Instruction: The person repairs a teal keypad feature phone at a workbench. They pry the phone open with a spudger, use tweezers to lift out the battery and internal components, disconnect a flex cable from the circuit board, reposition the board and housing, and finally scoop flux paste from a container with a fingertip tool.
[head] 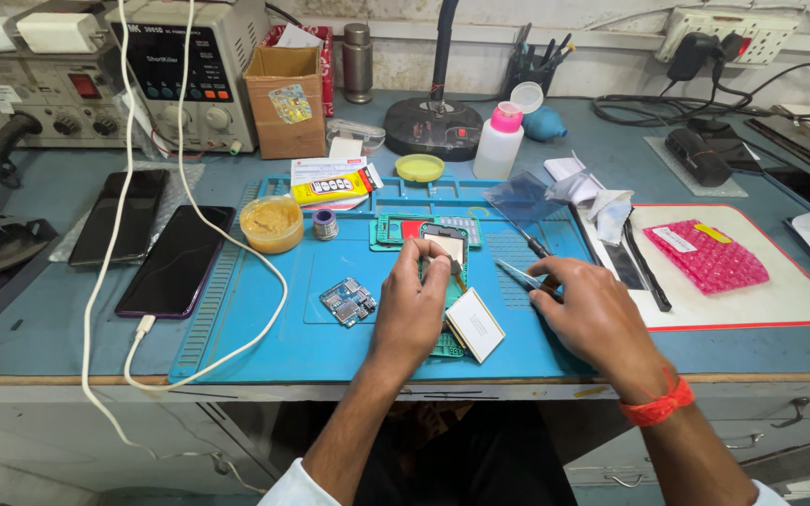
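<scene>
An electronics repair workshop: bench power supply [194,70], blue repair mat [264,328], loose circuit board [348,301].

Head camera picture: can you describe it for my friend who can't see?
A person's left hand holds an opened phone over a blue work mat, while the right hand holds tweezers. A small circuit board lies nearby.

A blue workbench [58,328] carries a blue repair mat [264,328] at its middle. Two dark phones [157,248] lie left of the mat. A white red-edged pad [761,300] lies right, and a bench power supply [194,75] stands far left.
</scene>
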`<state>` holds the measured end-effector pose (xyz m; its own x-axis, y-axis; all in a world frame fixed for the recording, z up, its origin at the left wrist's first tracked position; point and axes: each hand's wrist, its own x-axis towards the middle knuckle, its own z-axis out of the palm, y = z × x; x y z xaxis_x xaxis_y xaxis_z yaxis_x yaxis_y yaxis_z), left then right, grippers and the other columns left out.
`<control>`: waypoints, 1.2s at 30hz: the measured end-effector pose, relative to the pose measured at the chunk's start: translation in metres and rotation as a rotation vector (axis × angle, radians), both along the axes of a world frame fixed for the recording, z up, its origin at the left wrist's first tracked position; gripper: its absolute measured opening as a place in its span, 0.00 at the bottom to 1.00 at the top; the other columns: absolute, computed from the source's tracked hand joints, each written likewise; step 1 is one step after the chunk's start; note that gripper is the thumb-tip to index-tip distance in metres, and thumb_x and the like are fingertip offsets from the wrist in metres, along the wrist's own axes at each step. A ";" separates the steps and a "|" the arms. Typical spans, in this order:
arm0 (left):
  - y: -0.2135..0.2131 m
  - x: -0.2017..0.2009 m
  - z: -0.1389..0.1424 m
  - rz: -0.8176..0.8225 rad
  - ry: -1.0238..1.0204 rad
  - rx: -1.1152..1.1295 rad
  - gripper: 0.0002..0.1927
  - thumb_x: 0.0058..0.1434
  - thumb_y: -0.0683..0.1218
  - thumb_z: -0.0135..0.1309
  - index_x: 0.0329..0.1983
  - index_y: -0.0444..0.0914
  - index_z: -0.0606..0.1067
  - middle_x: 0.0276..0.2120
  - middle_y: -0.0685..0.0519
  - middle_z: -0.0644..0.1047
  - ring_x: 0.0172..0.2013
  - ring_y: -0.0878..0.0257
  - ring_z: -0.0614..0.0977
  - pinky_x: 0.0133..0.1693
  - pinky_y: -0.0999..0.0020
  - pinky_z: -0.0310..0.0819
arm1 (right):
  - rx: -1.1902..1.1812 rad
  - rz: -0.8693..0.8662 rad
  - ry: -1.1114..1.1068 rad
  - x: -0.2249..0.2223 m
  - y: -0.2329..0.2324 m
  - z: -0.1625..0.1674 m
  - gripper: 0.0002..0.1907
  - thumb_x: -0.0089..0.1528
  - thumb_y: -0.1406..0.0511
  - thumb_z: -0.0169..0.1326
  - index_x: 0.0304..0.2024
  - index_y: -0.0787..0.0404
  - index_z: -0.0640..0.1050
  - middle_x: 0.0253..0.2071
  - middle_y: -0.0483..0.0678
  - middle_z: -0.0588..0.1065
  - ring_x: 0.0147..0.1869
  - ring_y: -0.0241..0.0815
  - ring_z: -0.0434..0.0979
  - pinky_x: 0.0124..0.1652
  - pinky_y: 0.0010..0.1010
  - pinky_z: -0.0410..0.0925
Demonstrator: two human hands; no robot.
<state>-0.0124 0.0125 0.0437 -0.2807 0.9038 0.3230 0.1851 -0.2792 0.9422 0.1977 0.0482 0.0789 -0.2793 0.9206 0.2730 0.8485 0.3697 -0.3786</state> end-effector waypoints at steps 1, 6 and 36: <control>-0.001 0.000 0.001 -0.011 -0.003 -0.008 0.10 0.69 0.48 0.46 0.43 0.36 0.71 0.32 0.47 0.81 0.33 0.58 0.82 0.38 0.60 0.75 | 0.013 0.003 0.002 -0.004 -0.002 0.003 0.18 0.58 0.61 0.61 0.50 0.58 0.82 0.42 0.55 0.81 0.45 0.54 0.82 0.45 0.44 0.72; -0.005 0.001 0.002 -0.036 0.006 -0.029 0.10 0.69 0.49 0.47 0.45 0.37 0.71 0.30 0.45 0.80 0.32 0.56 0.81 0.36 0.59 0.74 | 0.099 0.218 0.214 -0.023 -0.010 0.026 0.18 0.57 0.60 0.64 0.48 0.60 0.81 0.40 0.51 0.81 0.40 0.46 0.82 0.37 0.37 0.72; -0.007 0.011 -0.001 -0.396 -0.671 0.040 0.31 0.64 0.32 0.41 0.72 0.35 0.60 0.61 0.43 0.72 0.54 0.64 0.77 0.54 0.69 0.73 | -0.232 0.308 0.233 -0.046 0.020 0.043 0.12 0.63 0.60 0.59 0.42 0.63 0.80 0.27 0.45 0.74 0.27 0.34 0.74 0.26 0.29 0.70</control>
